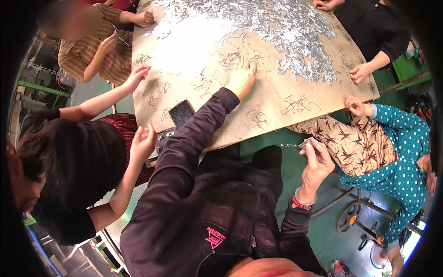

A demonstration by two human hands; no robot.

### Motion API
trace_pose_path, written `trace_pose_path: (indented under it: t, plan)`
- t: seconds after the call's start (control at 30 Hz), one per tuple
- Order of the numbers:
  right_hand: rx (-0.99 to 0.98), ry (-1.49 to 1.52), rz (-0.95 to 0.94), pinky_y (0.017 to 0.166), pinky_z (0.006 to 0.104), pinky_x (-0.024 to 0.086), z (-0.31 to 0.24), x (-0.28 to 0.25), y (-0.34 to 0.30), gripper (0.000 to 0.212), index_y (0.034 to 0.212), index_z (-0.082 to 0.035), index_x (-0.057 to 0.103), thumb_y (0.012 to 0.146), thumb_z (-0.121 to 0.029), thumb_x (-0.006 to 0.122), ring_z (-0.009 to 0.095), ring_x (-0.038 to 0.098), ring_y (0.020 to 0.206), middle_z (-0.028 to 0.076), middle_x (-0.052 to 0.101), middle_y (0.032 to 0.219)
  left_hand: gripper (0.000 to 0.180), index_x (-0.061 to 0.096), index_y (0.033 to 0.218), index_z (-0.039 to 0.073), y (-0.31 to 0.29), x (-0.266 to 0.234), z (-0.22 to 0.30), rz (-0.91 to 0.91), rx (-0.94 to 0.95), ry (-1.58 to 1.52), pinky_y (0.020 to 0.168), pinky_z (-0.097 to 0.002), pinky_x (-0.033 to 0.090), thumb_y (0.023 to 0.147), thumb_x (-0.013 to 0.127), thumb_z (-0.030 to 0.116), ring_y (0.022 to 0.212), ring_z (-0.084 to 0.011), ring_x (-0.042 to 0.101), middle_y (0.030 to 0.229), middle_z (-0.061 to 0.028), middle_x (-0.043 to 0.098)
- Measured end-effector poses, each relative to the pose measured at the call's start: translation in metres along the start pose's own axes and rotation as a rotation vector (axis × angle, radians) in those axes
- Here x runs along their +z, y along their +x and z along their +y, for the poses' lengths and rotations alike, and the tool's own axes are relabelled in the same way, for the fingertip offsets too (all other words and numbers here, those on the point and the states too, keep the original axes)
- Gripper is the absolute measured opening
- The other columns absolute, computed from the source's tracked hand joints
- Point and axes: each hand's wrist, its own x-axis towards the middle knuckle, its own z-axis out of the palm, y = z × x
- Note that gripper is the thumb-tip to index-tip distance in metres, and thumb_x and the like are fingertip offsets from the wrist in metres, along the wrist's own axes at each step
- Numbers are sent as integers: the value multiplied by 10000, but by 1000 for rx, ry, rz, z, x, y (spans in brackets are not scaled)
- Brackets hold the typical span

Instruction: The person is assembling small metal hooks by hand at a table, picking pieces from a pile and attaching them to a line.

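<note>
My left hand (242,79) reaches over the tabletop with its fingers curled down and drawn together. Its fingertips are by a loose tangle of thin dark wire pieces (229,60); whatever they pinch is too small to make out. Off the table's near edge I raise my right hand (317,161), thumb and fingers closed on a small silvery metal piece (303,144). A thin bright row of metal (290,146) sticks out from it to the left. A bangle and red beads (301,203) circle that wrist.
A wide heap of small silvery metal pieces (300,37) covers the far side of the table (272,104). A phone (181,113) and a dark box-like device (165,138) sit by my left forearm. Several co-workers sit around, their hands (361,73) near the edges.
</note>
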Motion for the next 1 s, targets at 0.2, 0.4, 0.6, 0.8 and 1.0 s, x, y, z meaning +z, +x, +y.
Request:
trace_pose_path:
  t: [0.2, 0.4, 0.6, 0.8, 1.0]
  plan:
    - [-23, 49, -21, 581, 228, 515, -7, 3, -8, 169, 924, 65, 629, 777, 129, 576, 125, 579, 669, 112, 599, 846, 190, 525, 1012, 30, -5, -28, -14, 47, -171, -224, 700, -399, 471, 847, 438, 65, 822, -330, 565, 890, -184, 571]
    - [-2, 41, 25, 591, 230, 519, -10, 5, -21, 202, 973, 61, 618, 786, 123, 574, 120, 581, 690, 102, 600, 857, 145, 567, 969, 2, -20, -108, 48, -216, -279, -1005, 679, -282, 494, 878, 539, 112, 807, -146, 613, 808, -108, 612]
    - [-40, 11, 2, 612, 226, 508, -15, 9, -28, 175, 961, 69, 612, 794, 109, 582, 119, 581, 687, 93, 599, 859, 135, 560, 935, -1, -83, -169, 135, -159, -15, -1307, 687, -300, 481, 857, 583, 106, 772, -166, 605, 808, -81, 605]
    - [-65, 5, 32, 597, 221, 501, -19, 15, -34, 158, 939, 74, 610, 786, 108, 594, 125, 581, 666, 104, 599, 888, 95, 562, 893, 12, -96, -158, 152, -39, 75, -1217, 711, -319, 460, 811, 602, 40, 826, -241, 568, 889, -99, 535]
    - [-153, 3, -41, 577, 229, 503, -15, 20, -26, 196, 986, 78, 591, 794, 108, 569, 141, 584, 713, 142, 567, 1012, 129, 599, 890, 4, -92, -146, 147, 136, 8, -1325, 711, -287, 497, 769, 601, -43, 839, -212, 617, 912, -115, 617]
